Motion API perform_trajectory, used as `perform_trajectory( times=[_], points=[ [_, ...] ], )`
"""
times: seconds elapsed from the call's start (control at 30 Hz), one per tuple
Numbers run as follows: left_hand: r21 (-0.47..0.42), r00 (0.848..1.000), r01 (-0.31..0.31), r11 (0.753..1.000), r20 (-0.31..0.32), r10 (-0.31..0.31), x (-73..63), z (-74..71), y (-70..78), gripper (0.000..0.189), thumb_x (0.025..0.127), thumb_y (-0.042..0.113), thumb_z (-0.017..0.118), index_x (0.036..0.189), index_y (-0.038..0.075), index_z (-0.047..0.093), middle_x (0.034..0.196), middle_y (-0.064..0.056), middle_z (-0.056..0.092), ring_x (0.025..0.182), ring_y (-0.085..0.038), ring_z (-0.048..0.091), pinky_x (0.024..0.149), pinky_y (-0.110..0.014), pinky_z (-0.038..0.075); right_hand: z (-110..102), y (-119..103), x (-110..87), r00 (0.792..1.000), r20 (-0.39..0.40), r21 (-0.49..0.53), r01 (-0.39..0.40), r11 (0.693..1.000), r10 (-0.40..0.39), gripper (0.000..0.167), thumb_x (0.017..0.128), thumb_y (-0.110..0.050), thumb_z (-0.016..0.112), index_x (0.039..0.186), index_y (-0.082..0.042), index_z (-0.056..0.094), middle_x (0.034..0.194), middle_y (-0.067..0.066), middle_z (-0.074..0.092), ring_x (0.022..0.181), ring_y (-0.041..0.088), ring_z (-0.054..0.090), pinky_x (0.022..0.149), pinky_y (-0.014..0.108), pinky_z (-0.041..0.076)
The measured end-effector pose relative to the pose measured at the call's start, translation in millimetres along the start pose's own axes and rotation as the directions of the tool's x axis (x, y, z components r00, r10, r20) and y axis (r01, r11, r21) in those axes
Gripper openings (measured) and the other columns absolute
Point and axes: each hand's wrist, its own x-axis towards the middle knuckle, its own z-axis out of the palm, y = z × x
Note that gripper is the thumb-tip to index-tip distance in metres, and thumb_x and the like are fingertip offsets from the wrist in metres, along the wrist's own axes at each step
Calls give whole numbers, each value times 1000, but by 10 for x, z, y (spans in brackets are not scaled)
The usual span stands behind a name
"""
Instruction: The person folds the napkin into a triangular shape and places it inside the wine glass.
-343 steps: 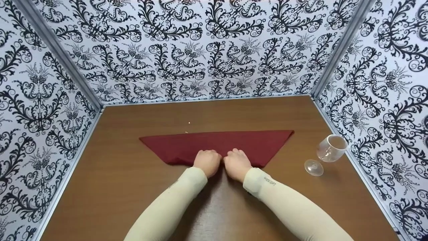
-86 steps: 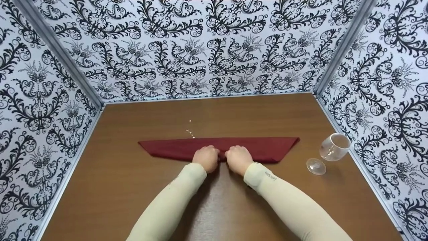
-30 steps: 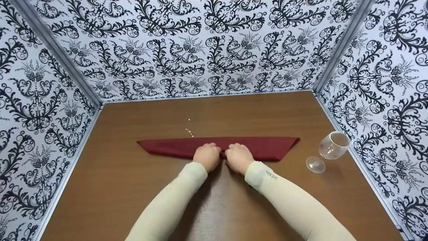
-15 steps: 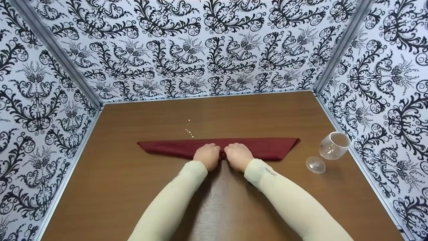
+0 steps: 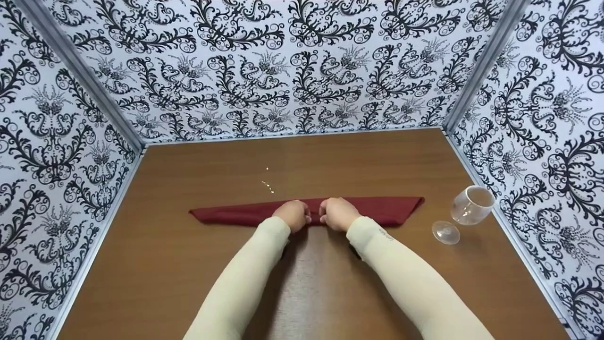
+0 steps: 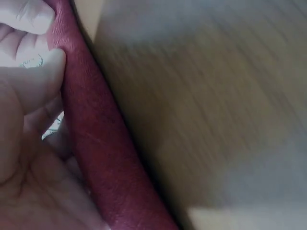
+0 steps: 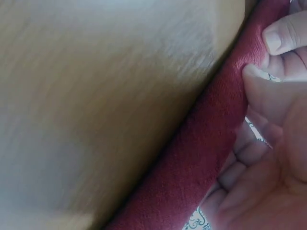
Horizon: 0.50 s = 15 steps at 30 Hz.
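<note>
A dark red cloth napkin [image 5: 236, 213] lies crosswise on the table as a narrow strip, its near edge rolled. At its middle my left hand [image 5: 293, 216] holds the rolled edge, fingers bent over the cloth. Close beside it, a small gap apart, my right hand [image 5: 338, 214] grips the same edge. In the left wrist view the left thumb [image 6: 53, 72] presses the side of the roll [image 6: 100, 139]. From the right wrist, the right thumb [image 7: 259, 88] is seen against the roll [image 7: 192, 148]. Some fingertips are hidden behind the cloth.
A clear stemmed glass [image 5: 472, 205] stands on the right side of the brown wooden table [image 5: 302, 293]. Small bright specks [image 5: 268, 187] show beyond the napkin. Patterned white-and-black panels [image 5: 283, 71] close off the back and sides.
Since the oldest frame the napkin has become a narrower strip. In the last half second its left end has shifted nearer to me and left, and my hands have drawn slightly apart.
</note>
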Motion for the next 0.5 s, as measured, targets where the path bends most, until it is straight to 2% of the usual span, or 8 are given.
perform_trajectory(
  times=[0.07,0.1,0.13,0.2,0.27,0.3,0.37,0.5],
  points=[
    [84,999,4,996,-50,0,-24,2,43,12,97,20,74,91,11,80,94,-5,76,93,-23,71,88,-41,59,11,-10,-13,999,-37,4,-5,1000,5,4,95,-11,75,95,-13,79,96,3,79,94,26,73,97,48,56],
    [138,996,-4,990,-86,16,-39,21,60,12,97,20,74,91,12,80,96,-7,76,95,-26,73,88,-43,60,26,-12,-22,998,-55,-10,6,1000,-6,5,95,-10,75,92,-13,78,95,2,79,92,26,72,90,47,58],
    [182,992,-18,983,-121,40,-54,50,67,12,97,18,73,90,13,81,96,-8,77,96,-29,73,87,-45,61,42,-15,-39,997,-74,-36,27,999,-30,8,95,-8,73,90,-13,78,94,3,78,91,26,72,84,47,58],
    [274,977,-55,960,-186,109,-82,123,63,14,96,16,70,89,16,82,94,-8,76,92,-30,74,82,-46,62,82,-13,-81,988,-109,-129,90,988,-105,14,95,-6,71,85,-13,78,90,5,77,89,29,72,82,48,58],
    [331,958,-101,938,-221,182,-111,182,32,18,96,14,67,88,19,82,91,-7,75,86,-30,74,77,-47,62,116,-5,-124,973,-133,-235,152,960,-187,16,95,-7,69,83,-12,78,87,6,75,88,31,69,81,49,57],
    [344,950,-127,930,-227,214,-119,199,8,19,95,14,67,90,21,83,89,-6,75,86,-29,74,76,-46,62,125,2,-144,965,-139,-277,178,944,-223,15,95,-9,70,84,-12,79,88,7,75,88,32,68,82,49,57],
    [349,947,-168,922,-203,249,-119,206,-27,16,94,17,70,95,25,84,92,-3,76,89,-28,74,79,-45,62,126,35,-182,954,-138,-324,212,922,-268,8,93,-15,74,91,-12,82,92,8,73,91,33,64,84,49,54],
    [259,964,-205,944,-114,241,-92,168,-92,23,88,25,83,111,27,84,104,0,77,103,-25,72,93,-43,59,135,144,-179,953,-113,-280,240,930,-280,25,88,-28,83,110,-16,84,104,5,74,98,29,62,89,45,53]
  ],
)
